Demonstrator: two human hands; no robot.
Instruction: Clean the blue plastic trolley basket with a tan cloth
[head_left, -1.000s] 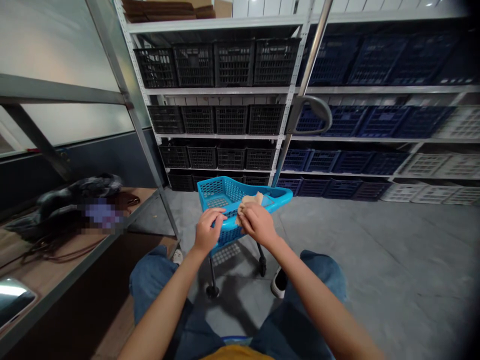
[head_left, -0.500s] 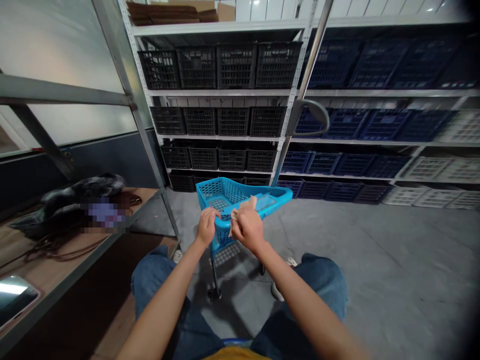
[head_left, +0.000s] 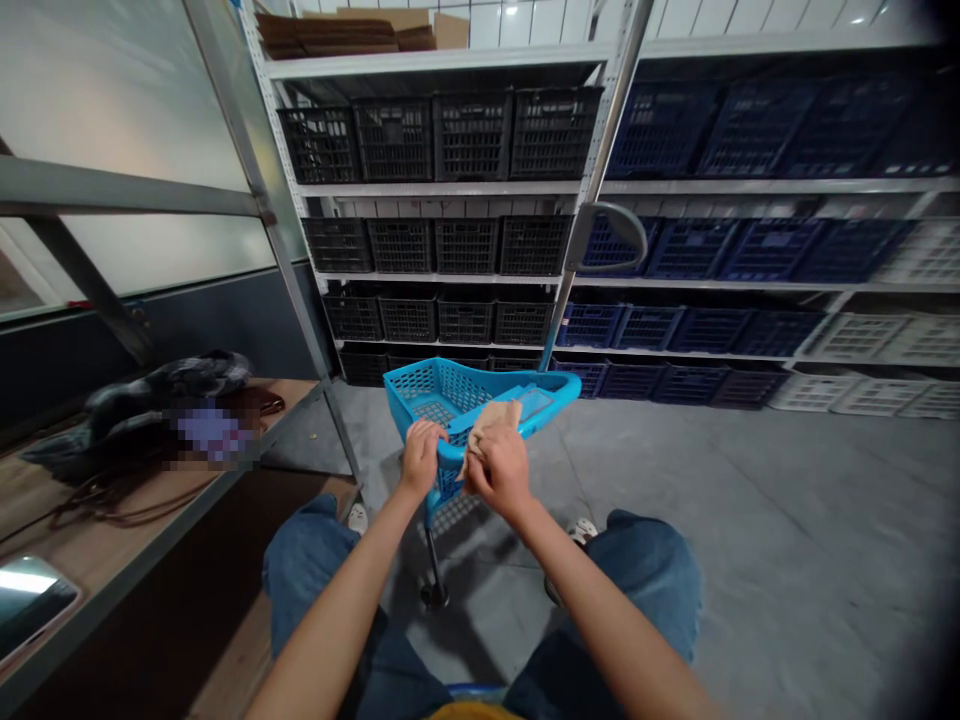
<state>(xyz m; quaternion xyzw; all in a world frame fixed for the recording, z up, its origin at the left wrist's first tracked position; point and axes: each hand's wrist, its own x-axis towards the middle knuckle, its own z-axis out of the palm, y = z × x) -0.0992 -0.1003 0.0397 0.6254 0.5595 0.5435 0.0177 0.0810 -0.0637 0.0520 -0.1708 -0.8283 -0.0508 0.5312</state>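
Observation:
A blue plastic shopping cart [head_left: 414, 385] with perforated basket walls stands on the floor between my knees. My left hand [head_left: 421, 455] is closed over the basket's near left rim, fingertips curled to the inside. In my right hand [head_left: 501, 468] is a crumpled beige cloth [head_left: 495, 418], pressed against the cart's rim just right of the left hand. Part of the cloth sticks out above the knuckles. Behind the cart rises a metal pole [head_left: 619, 110] bearing a grey loop-shaped handle [head_left: 609, 238]. The cart's far wheels are mostly hidden.
Shelving [head_left: 442, 187] holding black crates [head_left: 472, 135] and blue crates [head_left: 694, 328] spans the back, with white crates [head_left: 862, 390] at the right. On the left, a wooden bench [head_left: 296, 395] carries a dark plaid cloth [head_left: 172, 385] and a phone [head_left: 34, 605].
The cart has shifted and turned slightly. My right hand has turned a little, and more of the beige cloth shows above it. My left hand still grips the rim.

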